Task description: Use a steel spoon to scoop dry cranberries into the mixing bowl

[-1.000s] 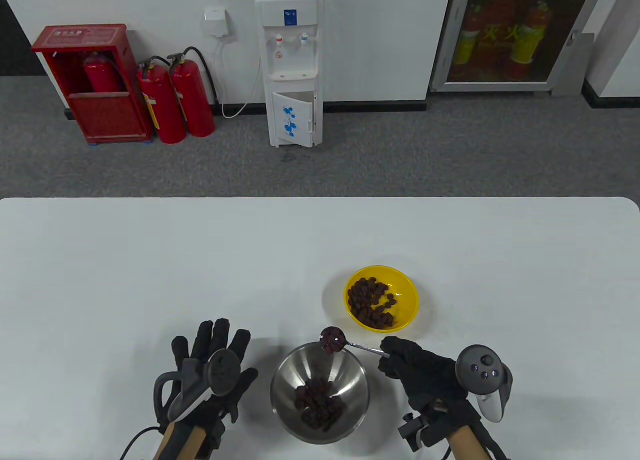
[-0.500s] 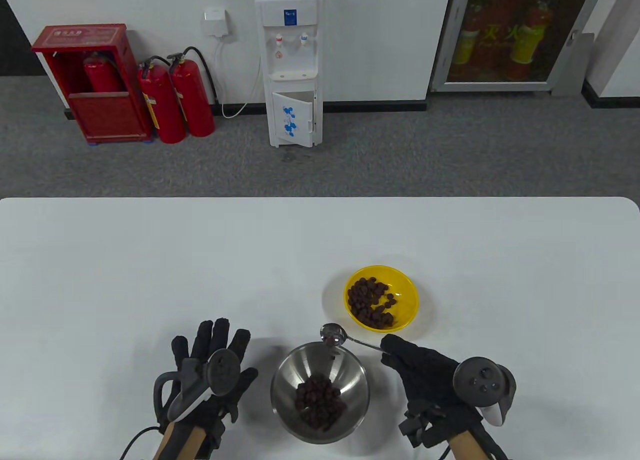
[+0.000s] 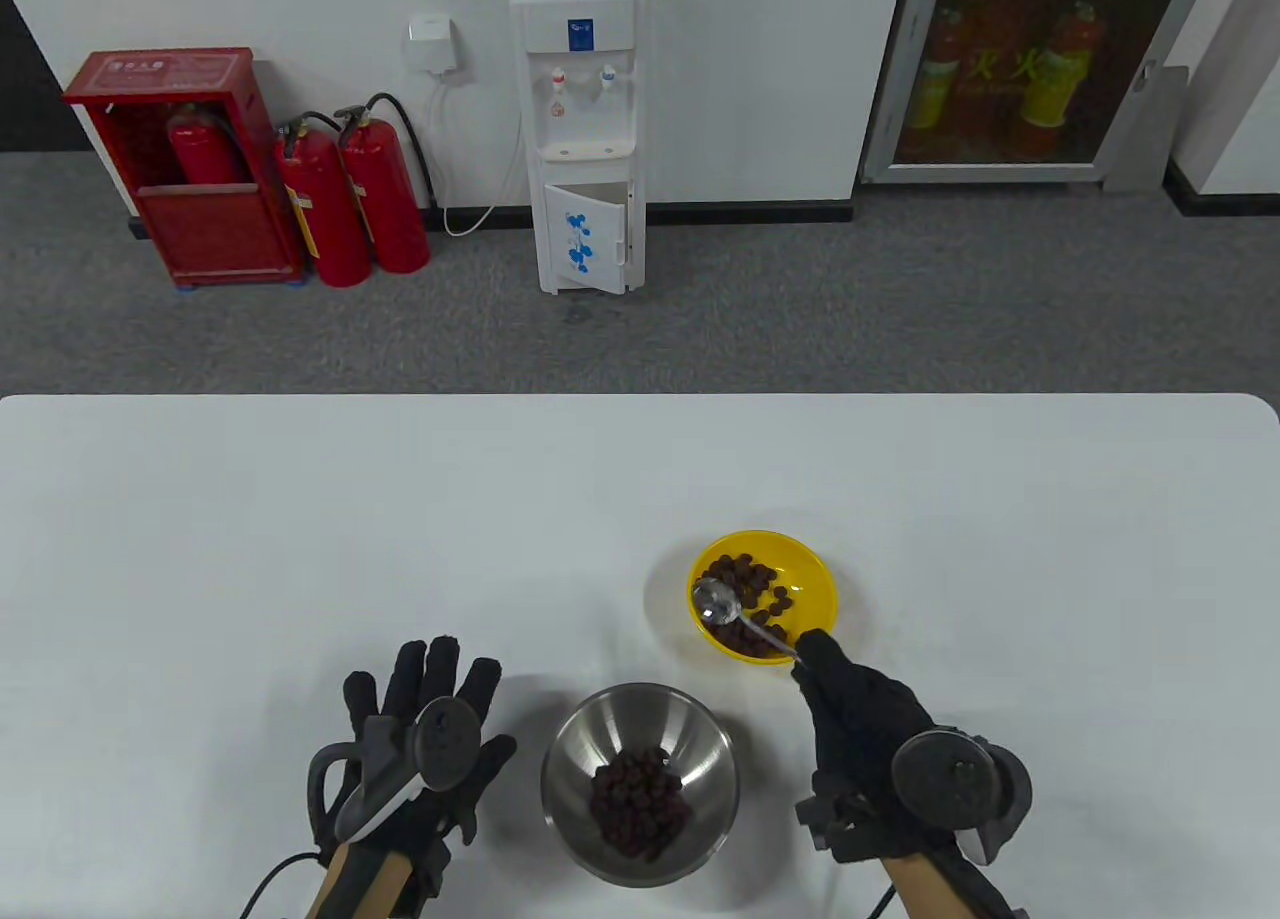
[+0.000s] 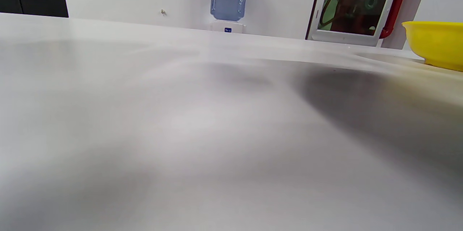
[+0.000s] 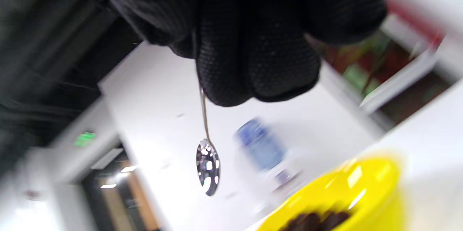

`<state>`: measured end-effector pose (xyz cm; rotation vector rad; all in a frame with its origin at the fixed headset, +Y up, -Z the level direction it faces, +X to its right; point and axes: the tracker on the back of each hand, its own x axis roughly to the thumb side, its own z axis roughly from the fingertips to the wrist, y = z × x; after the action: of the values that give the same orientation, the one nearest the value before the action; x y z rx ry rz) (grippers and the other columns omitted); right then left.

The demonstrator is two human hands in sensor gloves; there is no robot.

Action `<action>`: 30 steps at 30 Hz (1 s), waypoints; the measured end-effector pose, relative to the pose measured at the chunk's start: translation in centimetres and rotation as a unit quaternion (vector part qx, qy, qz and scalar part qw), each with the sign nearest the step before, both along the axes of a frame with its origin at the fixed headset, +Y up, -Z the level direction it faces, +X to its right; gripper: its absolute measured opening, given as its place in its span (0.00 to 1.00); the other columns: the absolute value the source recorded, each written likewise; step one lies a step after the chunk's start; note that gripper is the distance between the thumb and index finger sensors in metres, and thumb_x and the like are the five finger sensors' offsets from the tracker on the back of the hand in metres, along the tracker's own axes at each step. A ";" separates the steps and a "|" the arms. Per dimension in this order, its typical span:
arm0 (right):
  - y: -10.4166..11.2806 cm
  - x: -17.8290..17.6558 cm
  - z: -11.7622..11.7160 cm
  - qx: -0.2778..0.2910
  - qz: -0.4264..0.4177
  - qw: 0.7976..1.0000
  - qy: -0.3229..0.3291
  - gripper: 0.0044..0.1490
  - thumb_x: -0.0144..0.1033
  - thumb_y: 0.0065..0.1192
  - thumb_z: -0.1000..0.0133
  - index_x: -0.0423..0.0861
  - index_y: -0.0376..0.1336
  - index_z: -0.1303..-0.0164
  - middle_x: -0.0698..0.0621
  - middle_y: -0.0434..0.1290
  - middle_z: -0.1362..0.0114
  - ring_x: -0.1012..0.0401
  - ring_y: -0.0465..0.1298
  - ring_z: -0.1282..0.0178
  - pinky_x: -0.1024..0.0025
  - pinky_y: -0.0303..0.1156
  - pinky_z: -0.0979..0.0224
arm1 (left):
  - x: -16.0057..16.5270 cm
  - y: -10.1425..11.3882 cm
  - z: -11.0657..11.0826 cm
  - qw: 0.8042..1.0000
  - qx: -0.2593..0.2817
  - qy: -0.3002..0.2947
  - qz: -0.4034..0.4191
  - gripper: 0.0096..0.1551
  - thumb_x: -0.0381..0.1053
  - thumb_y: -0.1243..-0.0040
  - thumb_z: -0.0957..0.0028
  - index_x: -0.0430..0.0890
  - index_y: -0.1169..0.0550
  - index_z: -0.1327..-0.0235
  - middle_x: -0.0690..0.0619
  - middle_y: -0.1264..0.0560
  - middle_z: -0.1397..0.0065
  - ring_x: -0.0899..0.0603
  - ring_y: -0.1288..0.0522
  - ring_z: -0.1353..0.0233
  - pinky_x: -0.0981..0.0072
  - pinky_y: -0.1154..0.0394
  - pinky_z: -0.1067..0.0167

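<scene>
**Spoon over the yellow bowl, empty**

Right hand [image 3: 865, 714] pinching the spoon [image 3: 735, 614] by the end of its handle, fingers closed tight around it. Spoon bowl hanging bare and shiny over the left side of the yellow bowl [image 3: 815, 584], above the cranberries [image 3: 750, 599] heaped there. From the right wrist view: same spoon [image 5: 207, 158] dangling below the gloved fingers [image 5: 253, 64], clear of the yellow rim [image 5: 361, 184], picture blurred.

Left hand [image 3: 425, 749] flat on the table [image 3: 300, 539], fingers spread wide, holding nothing, just left of the mixing bowl [image 3: 575, 739]. Second heap of cranberries [image 3: 640, 799] in its bottom.

Room to move: mixing bowl near the front edge, between the two hands; yellow bowl behind it and to the right, a gap of bare table between them. Wide open tabletop to the left and behind, up to the far edge.

Count: two bowls, one spoon, two heaps of cranberries, two hands.
</scene>
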<state>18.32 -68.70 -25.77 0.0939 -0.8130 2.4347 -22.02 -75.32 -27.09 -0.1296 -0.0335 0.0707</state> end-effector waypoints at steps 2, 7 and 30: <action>0.7 -0.3 -0.7 0.021 0.062 0.997 -0.027 0.26 0.42 0.63 0.46 0.47 0.69 0.39 0.58 0.82 0.43 0.57 0.84 0.46 0.54 0.76 0.43 | 0.0 0.1 0.0 1.000 0.001 0.000 0.001 0.44 0.76 0.54 0.52 0.72 0.54 0.25 0.59 0.65 0.12 0.42 0.67 0.12 0.27 0.73 0.28; 0.5 -0.3 -3.4 0.010 0.122 0.989 -0.079 0.26 0.43 0.63 0.46 0.48 0.69 0.39 0.58 0.82 0.43 0.57 0.84 0.46 0.54 0.76 0.43 | -0.2 0.1 0.0 1.000 0.002 0.002 0.005 0.44 0.76 0.54 0.52 0.72 0.55 0.25 0.59 0.65 0.12 0.42 0.67 0.12 0.27 0.73 0.28; -7.8 4.2 -6.8 -0.343 -0.284 0.893 -0.067 0.27 0.43 0.64 0.45 0.41 0.71 0.42 0.48 0.85 0.50 0.53 0.87 0.55 0.55 0.78 0.51 | 0.3 0.1 0.1 1.000 0.000 -0.005 0.002 0.44 0.76 0.54 0.52 0.72 0.55 0.25 0.59 0.65 0.12 0.42 0.67 0.12 0.27 0.73 0.28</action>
<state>22.49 -76.45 -32.59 -0.5150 0.0282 2.0241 -21.69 -75.17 -26.99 -0.1291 -0.0441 0.0743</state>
